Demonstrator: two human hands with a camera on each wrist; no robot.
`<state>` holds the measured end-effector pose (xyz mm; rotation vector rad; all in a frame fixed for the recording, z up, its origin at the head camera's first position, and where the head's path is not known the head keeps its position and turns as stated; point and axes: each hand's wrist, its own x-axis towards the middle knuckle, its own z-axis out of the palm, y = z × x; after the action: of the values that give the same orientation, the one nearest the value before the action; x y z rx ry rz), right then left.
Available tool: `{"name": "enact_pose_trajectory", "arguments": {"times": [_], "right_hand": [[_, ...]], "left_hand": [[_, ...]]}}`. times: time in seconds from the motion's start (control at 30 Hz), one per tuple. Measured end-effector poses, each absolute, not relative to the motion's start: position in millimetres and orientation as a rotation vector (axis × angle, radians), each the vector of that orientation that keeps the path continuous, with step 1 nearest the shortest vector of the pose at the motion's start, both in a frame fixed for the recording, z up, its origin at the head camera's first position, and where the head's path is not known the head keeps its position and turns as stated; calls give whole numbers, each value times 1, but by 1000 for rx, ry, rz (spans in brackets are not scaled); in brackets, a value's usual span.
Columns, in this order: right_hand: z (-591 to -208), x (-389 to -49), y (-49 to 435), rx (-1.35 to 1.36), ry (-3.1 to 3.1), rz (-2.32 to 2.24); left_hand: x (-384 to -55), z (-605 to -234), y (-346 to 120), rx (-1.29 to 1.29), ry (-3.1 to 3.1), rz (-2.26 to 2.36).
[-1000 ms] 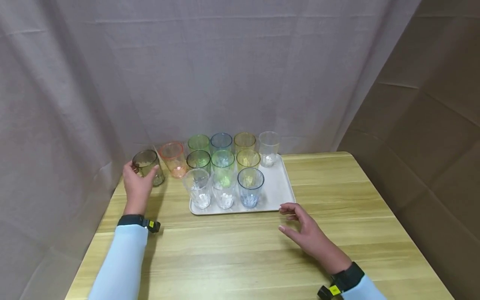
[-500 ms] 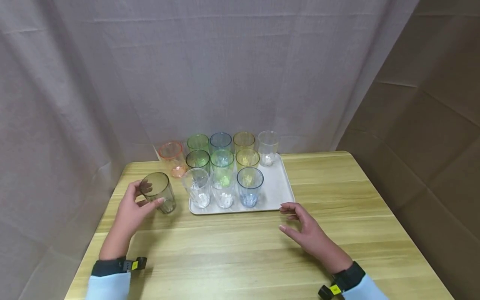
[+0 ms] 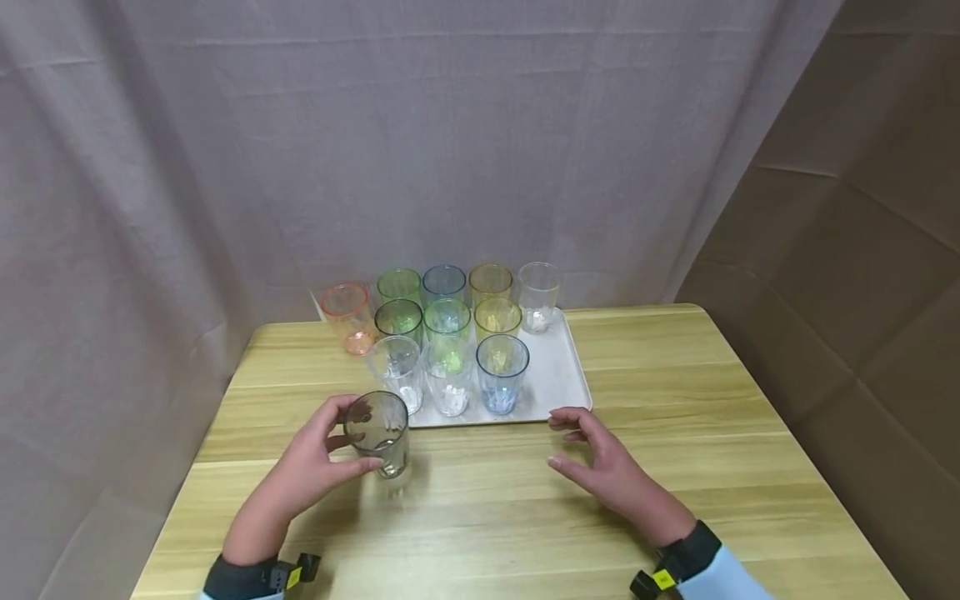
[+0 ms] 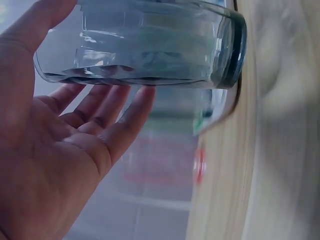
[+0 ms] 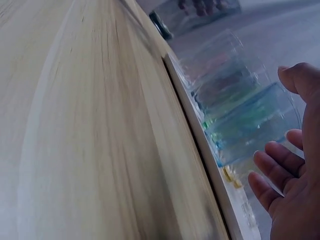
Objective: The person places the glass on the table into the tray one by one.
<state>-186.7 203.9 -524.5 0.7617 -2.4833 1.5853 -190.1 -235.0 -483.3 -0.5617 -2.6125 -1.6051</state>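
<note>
In the head view my left hand [image 3: 307,467] grips a smoky grey drinking glass [image 3: 381,437] by its side, thumb in front and fingers behind, just off the tray's front left corner. The left wrist view shows this glass [image 4: 145,45] between the thumb and fingers. My right hand [image 3: 611,471] holds nothing; its fingers are loosely bent near the front right corner of the white tray [image 3: 558,383]. Nearest to it on the tray is a blue glass [image 3: 501,383]. In the right wrist view the right hand [image 5: 295,185] is apart from the blue glass [image 5: 255,127].
Several tinted and clear glasses stand upright in rows on the tray, among them a yellow glass [image 3: 498,319] and a clear glass [image 3: 538,300] at the back right. An orange glass [image 3: 349,321] stands at the tray's left. A grey curtain [image 3: 450,150] hangs behind the wooden table [image 3: 675,375].
My left hand has carried the smoky glass from the table's far left toward the front and right, to before the tray. The right hand has barely moved.
</note>
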Motion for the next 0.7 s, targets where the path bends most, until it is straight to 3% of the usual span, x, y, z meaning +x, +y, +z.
{"name": "enact_pose_trajectory", "arguments": {"times": [0.43, 0.7], "right_hand": [[-518, -196, 157, 1085, -2497, 1647], [-519, -192, 141, 1109, -2480, 1694]], "left_hand": [[-192, -492, -138, -992, -2491, -1784], [-191, -495, -115, -1079, -2429, -1809]]}}
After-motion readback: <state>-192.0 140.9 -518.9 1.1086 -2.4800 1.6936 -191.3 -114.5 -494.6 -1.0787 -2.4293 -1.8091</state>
